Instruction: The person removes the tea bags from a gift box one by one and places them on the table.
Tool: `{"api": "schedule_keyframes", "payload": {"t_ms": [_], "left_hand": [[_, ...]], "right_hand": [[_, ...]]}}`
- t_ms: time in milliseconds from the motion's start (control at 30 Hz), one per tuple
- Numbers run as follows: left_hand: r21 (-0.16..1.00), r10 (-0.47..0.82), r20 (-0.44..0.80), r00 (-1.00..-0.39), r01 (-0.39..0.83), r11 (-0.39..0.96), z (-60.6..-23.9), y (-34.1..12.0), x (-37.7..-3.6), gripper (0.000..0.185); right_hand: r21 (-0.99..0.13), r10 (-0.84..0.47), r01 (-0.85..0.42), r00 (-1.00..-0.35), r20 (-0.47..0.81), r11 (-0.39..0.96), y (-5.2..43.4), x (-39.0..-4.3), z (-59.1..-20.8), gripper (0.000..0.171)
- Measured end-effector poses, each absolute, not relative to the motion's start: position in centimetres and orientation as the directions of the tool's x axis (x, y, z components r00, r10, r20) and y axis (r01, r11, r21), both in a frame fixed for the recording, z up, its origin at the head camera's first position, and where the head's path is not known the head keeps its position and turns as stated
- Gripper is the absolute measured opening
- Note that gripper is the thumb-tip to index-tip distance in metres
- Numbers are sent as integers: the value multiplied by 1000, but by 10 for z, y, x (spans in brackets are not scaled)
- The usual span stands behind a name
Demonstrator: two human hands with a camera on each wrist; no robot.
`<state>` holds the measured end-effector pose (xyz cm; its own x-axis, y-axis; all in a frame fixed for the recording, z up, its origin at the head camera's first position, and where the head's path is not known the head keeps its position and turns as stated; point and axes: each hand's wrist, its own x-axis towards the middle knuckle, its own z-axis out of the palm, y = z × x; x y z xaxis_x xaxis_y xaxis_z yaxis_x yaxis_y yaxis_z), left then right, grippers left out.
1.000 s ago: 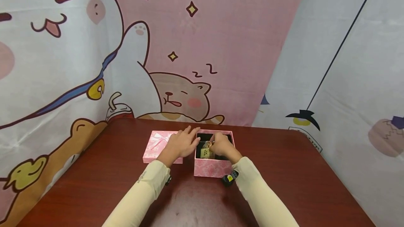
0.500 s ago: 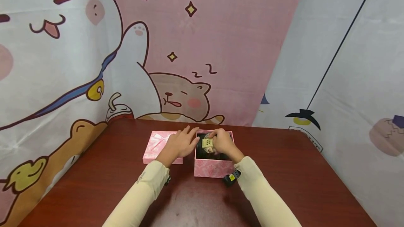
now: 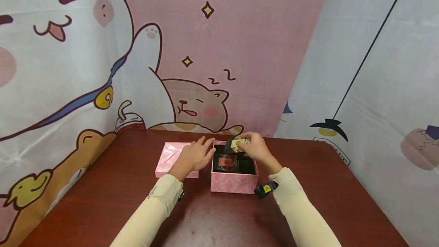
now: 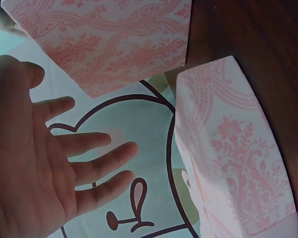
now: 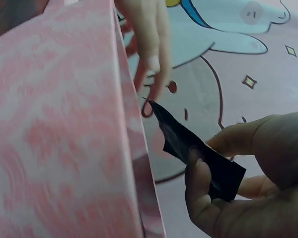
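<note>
At centre frame the right hand [image 3: 255,148] pinches a small packet [image 3: 239,142] just above the far rim of the open pink box [image 3: 234,183], nearer it than the left hand [image 3: 195,155], which rests flat, fingers spread, at the box's left wall beside the lid [image 3: 168,155].

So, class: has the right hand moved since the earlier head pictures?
Yes. The right hand, pinching a small packet, has risen out of the pink box and gone toward its far right rim, away from the person.
</note>
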<state>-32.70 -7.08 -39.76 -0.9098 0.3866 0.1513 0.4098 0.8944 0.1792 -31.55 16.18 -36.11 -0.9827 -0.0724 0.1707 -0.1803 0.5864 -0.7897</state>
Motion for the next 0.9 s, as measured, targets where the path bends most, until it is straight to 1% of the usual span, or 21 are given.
{"api": "schedule_keyframes", "payload": {"t_ms": [233, 400, 500, 700, 900], "left_hand": [[173, 390, 168, -906, 416, 893, -396, -71, -328, 56], [176, 384, 160, -909, 409, 895, -397, -71, -327, 56], [176, 382, 150, -912, 405, 897, -397, -71, -327, 57], [179, 378, 147, -914, 401, 899, -399, -70, -328, 56], [173, 389, 154, -908, 413, 894, -399, -68, -329, 56]], "right_hand": [[-795, -77, -233, -970, 231, 560, 200, -315, -359, 37], [-816, -39, -234, -967, 252, 528, 226, -312, -362, 39], [-815, -17, -229, -965, 260, 532, 240, -310, -365, 40], [-787, 10, -203, -967, 256, 583, 262, -305, -372, 41], [-785, 31, -187, -967, 253, 590, 275, -309, -391, 39]]}}
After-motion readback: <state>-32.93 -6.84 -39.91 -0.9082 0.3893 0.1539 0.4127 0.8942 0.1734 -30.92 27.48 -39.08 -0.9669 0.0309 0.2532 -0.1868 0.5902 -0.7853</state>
